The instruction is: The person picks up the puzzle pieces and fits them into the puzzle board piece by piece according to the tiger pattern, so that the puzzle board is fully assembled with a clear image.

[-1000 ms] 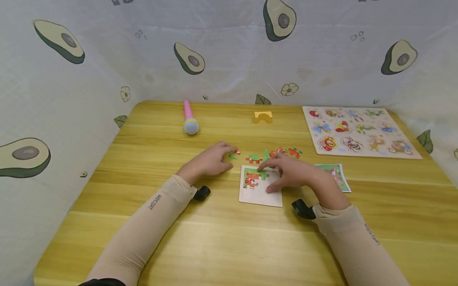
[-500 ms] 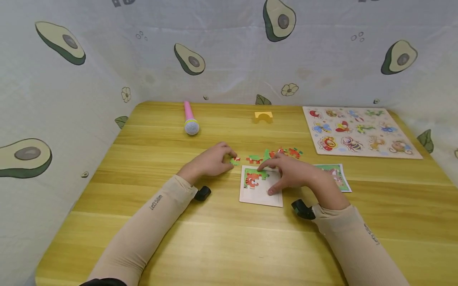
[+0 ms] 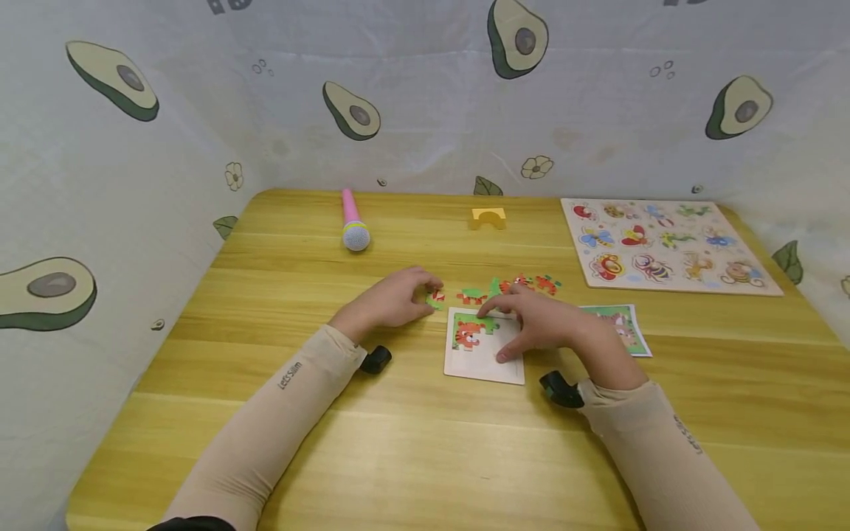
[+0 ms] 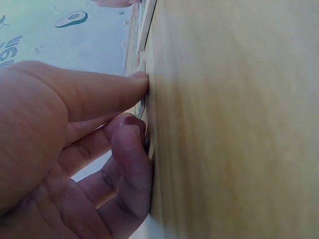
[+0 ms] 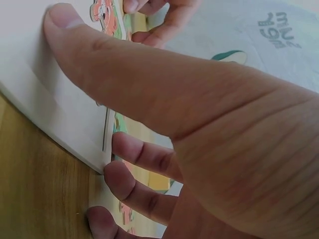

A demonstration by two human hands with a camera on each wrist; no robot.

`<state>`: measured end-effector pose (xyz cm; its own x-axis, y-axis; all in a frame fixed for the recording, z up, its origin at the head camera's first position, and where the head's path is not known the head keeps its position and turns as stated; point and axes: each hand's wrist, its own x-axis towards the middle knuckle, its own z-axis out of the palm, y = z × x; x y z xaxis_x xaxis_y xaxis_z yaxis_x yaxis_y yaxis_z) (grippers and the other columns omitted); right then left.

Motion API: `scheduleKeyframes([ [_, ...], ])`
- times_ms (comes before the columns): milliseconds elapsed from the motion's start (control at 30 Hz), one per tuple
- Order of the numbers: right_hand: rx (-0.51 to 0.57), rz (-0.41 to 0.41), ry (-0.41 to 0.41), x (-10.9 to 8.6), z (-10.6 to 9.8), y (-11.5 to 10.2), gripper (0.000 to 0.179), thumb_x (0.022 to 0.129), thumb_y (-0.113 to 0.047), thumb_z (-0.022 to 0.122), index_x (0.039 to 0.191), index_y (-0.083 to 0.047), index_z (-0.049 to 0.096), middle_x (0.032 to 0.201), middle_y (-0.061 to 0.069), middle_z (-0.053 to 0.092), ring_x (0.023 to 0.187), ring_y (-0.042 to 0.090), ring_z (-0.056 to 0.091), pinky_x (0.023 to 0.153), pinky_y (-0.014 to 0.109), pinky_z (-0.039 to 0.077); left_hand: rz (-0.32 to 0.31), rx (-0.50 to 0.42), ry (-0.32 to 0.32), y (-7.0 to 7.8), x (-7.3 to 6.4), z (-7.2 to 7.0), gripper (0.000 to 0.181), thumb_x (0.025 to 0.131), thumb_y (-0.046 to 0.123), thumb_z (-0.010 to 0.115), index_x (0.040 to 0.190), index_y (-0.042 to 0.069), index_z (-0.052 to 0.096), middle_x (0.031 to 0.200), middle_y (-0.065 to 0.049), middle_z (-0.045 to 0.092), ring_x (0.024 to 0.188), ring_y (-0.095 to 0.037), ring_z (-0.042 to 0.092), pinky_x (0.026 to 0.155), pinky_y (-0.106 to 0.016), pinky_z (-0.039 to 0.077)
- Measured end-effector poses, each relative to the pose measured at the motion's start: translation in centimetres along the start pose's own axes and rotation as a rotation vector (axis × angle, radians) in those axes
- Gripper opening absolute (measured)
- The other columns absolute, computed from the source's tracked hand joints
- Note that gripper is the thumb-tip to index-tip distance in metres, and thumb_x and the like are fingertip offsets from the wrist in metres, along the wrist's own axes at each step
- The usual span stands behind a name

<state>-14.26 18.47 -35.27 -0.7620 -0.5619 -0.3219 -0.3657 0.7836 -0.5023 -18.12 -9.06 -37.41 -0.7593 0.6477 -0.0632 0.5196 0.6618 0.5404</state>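
Observation:
A small green and red jigsaw piece (image 3: 435,298) lies on the table between the thumb and fingertips of my left hand (image 3: 392,299), which pinches it by its edges. The left wrist view shows that thumb and curled fingers (image 4: 132,154) low against the wood. My right hand (image 3: 547,321) holds the white puzzle board (image 3: 474,366), thumb (image 5: 65,20) on its face and fingers at its far edge. Joined tiger pieces (image 3: 467,333) fill the board's upper left. Beyond the board, several loose tiger pieces (image 3: 473,296) lie in a row, partly hidden by my right hand.
A printed picture card (image 3: 624,328) lies right of the board, partly under my right wrist. Farther back are a large wooden insect puzzle (image 3: 671,247), a yellow arch block (image 3: 488,217) and a pink toy microphone (image 3: 353,221). A patterned curtain (image 3: 425,96) borders the table's back.
The jigsaw piece at my left hand has turned and come slightly toward me, and thumb and fingers have closed around it. My right hand stays on the board, its thumb barely shifted.

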Motion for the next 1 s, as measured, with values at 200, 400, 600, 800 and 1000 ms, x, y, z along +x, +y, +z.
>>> scheduleKeyframes([
  [200, 0.010, 0.006, -0.001, 0.04, 0.09, 0.07, 0.060, 0.077, -0.039, 0.088, 0.130, -0.024, 0.064, 0.135, 0.019, 0.044, 0.119, 0.036, 0.047, 0.101, 0.060, 0.039, -0.024, 0.001, -0.009, 0.09, -0.07, -0.11, 0.043, 0.094, 0.016, 0.073, 0.134, 0.003, 0.062, 0.125, -0.009, 0.061, 0.103, -0.019, 0.055, 0.098, -0.033, 0.044],
  [400, -0.006, 0.002, 0.004, 0.12, 0.04, 0.05, 0.060, 0.078, -0.039, 0.088, 0.130, -0.024, 0.064, 0.133, 0.018, 0.045, 0.118, 0.034, 0.048, 0.101, 0.059, 0.040, -0.064, -0.029, -0.011, -0.09, -0.02, -0.13, 0.044, 0.093, 0.017, 0.074, 0.133, 0.002, 0.063, 0.117, -0.007, 0.061, 0.090, -0.015, 0.057, 0.086, -0.029, 0.047],
  [600, -0.009, 0.004, 0.001, 0.12, 0.02, -0.05, 0.060, 0.078, -0.039, 0.088, 0.130, -0.024, 0.064, 0.131, 0.017, 0.046, 0.116, 0.034, 0.048, 0.100, 0.058, 0.040, -0.086, -0.060, 0.001, -0.18, 0.08, -0.10, 0.045, 0.091, 0.017, 0.076, 0.132, 0.001, 0.064, 0.114, -0.007, 0.062, 0.091, -0.016, 0.058, 0.085, -0.029, 0.048],
  [800, -0.005, 0.025, -0.003, 0.11, -0.04, -0.12, 0.061, 0.077, -0.041, 0.088, 0.131, -0.024, 0.063, 0.134, 0.018, 0.044, 0.120, 0.036, 0.047, 0.102, 0.060, 0.039, -0.099, -0.074, 0.011, -0.20, 0.14, -0.10, 0.044, 0.090, 0.017, 0.078, 0.130, 0.003, 0.066, 0.115, -0.006, 0.063, 0.094, -0.017, 0.057, 0.086, -0.030, 0.047],
  [1000, -0.001, 0.027, -0.006, 0.16, 0.03, -0.13, 0.061, 0.078, -0.040, 0.088, 0.131, -0.024, 0.063, 0.134, 0.017, 0.044, 0.119, 0.036, 0.046, 0.102, 0.061, 0.039, -0.107, -0.101, 0.008, -0.17, 0.05, -0.18, 0.043, 0.090, 0.016, 0.078, 0.129, 0.005, 0.066, 0.113, -0.007, 0.062, 0.094, -0.017, 0.057, 0.085, -0.030, 0.048],
])
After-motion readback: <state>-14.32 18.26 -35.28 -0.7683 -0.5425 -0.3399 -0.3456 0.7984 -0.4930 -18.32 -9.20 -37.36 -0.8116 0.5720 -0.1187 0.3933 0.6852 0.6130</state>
